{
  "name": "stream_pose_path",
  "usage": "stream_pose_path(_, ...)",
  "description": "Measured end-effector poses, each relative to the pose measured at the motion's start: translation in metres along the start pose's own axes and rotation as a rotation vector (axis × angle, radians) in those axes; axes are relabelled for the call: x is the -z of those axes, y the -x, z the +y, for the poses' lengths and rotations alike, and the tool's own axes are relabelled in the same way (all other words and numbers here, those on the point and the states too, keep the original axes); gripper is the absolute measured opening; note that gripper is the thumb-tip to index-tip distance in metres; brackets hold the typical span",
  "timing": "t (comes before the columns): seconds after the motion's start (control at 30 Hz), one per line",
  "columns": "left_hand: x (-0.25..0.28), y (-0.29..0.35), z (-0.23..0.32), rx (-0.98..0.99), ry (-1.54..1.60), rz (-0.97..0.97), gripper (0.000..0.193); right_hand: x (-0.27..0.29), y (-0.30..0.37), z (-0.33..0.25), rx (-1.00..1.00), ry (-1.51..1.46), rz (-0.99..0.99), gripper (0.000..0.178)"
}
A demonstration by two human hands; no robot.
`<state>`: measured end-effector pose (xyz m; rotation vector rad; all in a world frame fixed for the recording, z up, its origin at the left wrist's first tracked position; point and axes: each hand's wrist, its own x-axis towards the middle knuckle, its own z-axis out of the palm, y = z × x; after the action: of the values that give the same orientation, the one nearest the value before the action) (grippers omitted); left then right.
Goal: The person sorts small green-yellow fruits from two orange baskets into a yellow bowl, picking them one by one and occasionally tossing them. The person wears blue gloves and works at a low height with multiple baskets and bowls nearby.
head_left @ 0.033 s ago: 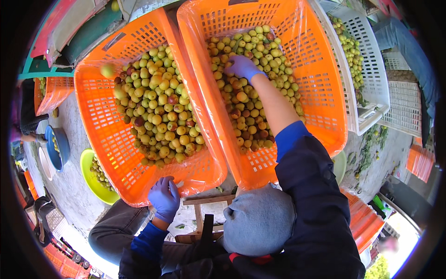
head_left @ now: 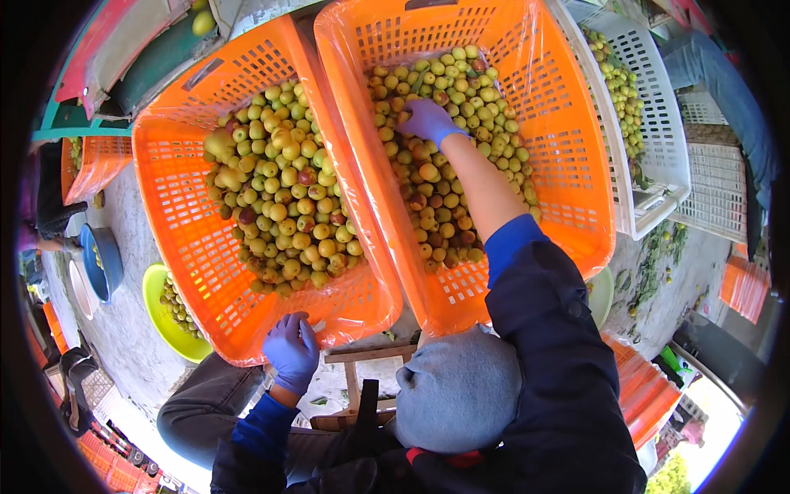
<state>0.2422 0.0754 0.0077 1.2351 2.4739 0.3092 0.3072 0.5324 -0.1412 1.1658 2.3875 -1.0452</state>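
Likely picking: fruit under right hand, crate at left hand — can't tell either grip; next wants gentleness.

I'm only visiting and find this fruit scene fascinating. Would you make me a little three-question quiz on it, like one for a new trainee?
1. Which hand is among the fruit in the right orange crate?

2. True or false: there is fruit in the yellow-green bowl.

3. The left hand is at the near edge of which container?
A) the white crate
B) the left orange crate
C) the blue tub

Key:
1. The right hand.
2. True.
3. B.
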Motion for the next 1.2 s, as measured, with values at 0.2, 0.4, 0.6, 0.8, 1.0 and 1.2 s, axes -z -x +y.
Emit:
stream_pose_path(0.2, -0.003, 0.001, -0.002, -0.006, -0.022, 0.013, 0.012, 0.007, 0.020, 0.006, -0.004, -0.033, 0.035, 0.059)
stream_pose_path(0.4, -0.002, 0.000, 0.000, 0.002, -0.012, 0.025, 0.011, 0.009, 0.032, -0.013, 0.065, 0.199, -0.128, 0.059)
stream_pose_path(0.6, -0.001, 0.000, 0.002, -0.003, -0.032, 0.030, 0.011, 0.009, 0.023, -0.030, -0.031, 0.380, -0.295, 0.057)
stream_pose_path(0.8, -0.003, 0.001, 0.000, -0.016, -0.031, 0.045, 0.010, -0.002, 0.035, -0.004, 0.068, 0.085, -0.112, 0.062)
stream_pose_path(1.0, 0.000, 0.003, 0.000, -0.013, -0.026, 0.067, 0.011, 0.018, 0.084, -0.004, -0.092, -0.411, -0.130, 0.075)
stream_pose_path(1.2, -0.004, 0.000, 0.000, -0.002, -0.041, 0.060, 0.011, 0.024, 0.092, 0.032, -0.269, -0.689, -0.025, 0.077)
